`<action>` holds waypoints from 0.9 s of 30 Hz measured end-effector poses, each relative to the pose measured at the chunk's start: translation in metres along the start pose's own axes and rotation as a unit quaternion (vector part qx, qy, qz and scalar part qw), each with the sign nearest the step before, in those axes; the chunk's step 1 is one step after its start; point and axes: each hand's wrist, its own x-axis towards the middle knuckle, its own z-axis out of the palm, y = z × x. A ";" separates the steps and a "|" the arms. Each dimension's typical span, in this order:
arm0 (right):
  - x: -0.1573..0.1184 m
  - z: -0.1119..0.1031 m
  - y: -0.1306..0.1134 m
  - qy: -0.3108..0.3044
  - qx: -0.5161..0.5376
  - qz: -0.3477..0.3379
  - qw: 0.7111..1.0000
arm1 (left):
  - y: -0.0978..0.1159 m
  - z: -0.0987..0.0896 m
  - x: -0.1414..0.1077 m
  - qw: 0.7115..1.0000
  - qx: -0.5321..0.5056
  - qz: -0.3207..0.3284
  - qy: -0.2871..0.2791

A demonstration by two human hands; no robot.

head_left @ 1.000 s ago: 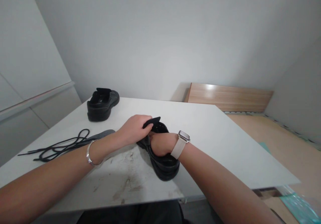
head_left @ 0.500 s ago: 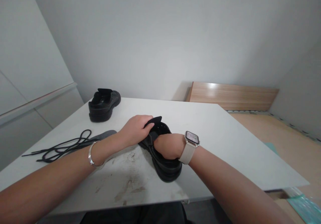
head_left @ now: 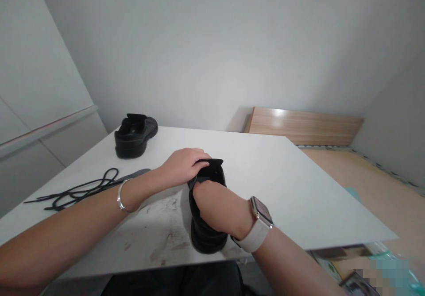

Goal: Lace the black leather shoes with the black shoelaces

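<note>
A black shoe (head_left: 208, 242) without laces stands on the white table, its heel toward me. My left hand (head_left: 186, 165) grips the far part of it, thumb by the raised tongue (head_left: 214, 163). Inside the opening is my right hand (head_left: 215, 203), with its fingers hidden by the shoe, so what they do cannot be seen. A second black shoe (head_left: 133, 139) rests at the table's far left. Black shoelaces (head_left: 83, 192) lie loose to the left of my left forearm, beside a grey insole (head_left: 136, 175) partly covered by that arm.
Brown dirt smears (head_left: 166, 247) mark the white table (head_left: 259, 172) near its front edge. Beyond its right side are a wooden board (head_left: 305, 125) and a tan surface (head_left: 335, 167). Teal plastic packaging (head_left: 388, 260) lies low at the right.
The shoe has turned so its heel points more directly at me. My right hand has come back out slightly, showing more of its back, and the wrist has dropped lower.
</note>
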 end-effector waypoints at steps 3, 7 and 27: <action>-0.011 -0.012 0.000 0.060 0.078 0.071 0.993 | 0.002 -0.012 -0.002 0.996 -0.008 0.070 -0.061; -0.023 -0.024 0.003 0.106 0.223 0.096 0.964 | 0.011 -0.030 -0.017 0.984 0.017 0.122 -0.127; -0.006 0.026 0.038 0.289 0.138 0.069 0.945 | -0.083 -0.071 -0.175 0.973 0.130 -0.174 -0.081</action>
